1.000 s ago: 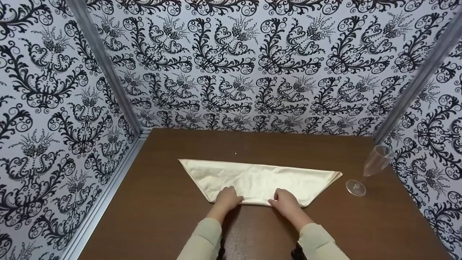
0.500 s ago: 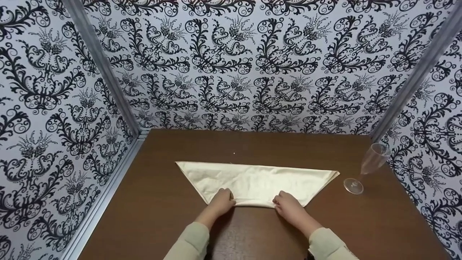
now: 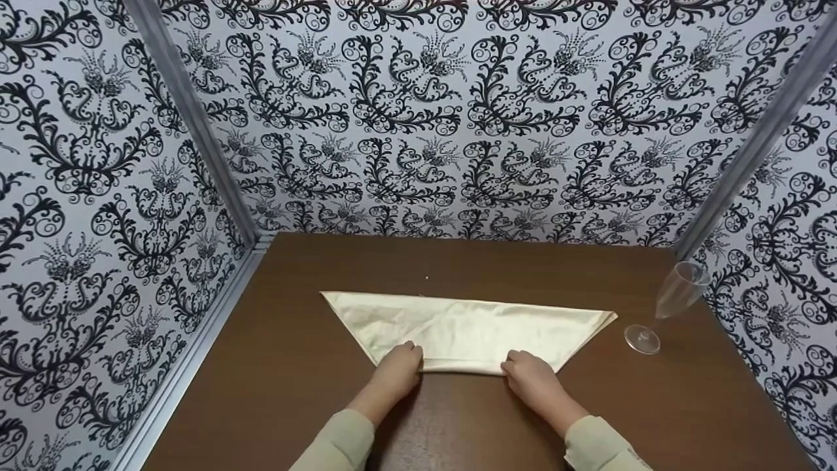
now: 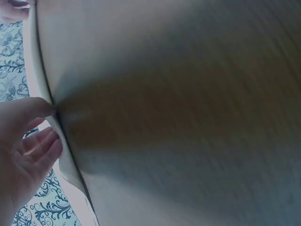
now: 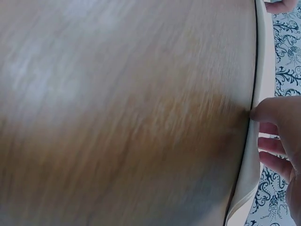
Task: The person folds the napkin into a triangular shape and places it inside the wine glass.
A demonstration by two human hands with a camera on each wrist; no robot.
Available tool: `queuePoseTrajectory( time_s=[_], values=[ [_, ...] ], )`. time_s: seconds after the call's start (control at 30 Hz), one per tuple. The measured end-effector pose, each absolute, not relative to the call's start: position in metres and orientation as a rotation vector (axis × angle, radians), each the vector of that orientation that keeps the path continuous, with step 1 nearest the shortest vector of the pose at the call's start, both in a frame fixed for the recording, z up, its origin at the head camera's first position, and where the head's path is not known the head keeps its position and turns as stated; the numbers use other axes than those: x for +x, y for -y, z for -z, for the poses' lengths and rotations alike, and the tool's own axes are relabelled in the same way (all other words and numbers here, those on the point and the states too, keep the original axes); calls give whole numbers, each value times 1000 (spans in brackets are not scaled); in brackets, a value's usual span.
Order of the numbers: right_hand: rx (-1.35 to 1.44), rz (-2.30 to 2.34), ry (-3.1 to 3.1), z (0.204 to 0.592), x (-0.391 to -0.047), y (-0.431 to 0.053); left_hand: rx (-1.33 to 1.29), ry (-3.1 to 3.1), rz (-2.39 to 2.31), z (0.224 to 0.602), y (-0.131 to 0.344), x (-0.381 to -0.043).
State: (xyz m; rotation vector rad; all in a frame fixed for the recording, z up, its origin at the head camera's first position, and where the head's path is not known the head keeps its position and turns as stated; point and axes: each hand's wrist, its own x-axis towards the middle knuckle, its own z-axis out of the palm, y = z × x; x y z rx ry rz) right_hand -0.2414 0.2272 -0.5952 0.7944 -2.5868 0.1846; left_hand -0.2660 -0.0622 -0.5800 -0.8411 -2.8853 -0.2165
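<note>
A cream cloth napkin (image 3: 458, 330) lies folded in a trapezoid on the brown table (image 3: 471, 425), its long edge at the back and pointed corners left and right. Along the shorter front edge runs a narrow fold. My left hand (image 3: 397, 371) pinches that edge near its left end; my right hand (image 3: 533, 374) does the same near the right end. In the left wrist view, the thumb presses at the napkin's edge (image 4: 70, 172) with the fingers behind. The right wrist view shows the right thumb and fingers (image 5: 273, 162) at the edge likewise.
To the right of the napkin stands a clear flute glass (image 3: 680, 288) on a round foot. Patterned black-and-white walls (image 3: 431, 118) enclose the table at the back and sides, with grey metal posts (image 3: 196, 124) at the corners.
Both hands have slid apart along the napkin's front edge, the left one leftward and the right one rightward. The napkin keeps its trapezoid shape, and the glass stays put.
</note>
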Motion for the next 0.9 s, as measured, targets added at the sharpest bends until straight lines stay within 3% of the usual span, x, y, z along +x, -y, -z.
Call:
queuePoseTrajectory(
  time_s=[0.57, 0.9],
  values=[
    [497, -360, 2733, 586, -241, -224, -846, 2604, -87, 586, 66, -271],
    [454, -314, 2708, 591, -244, -229, -713, 2792, 345, 582, 72, -283]
  ],
)
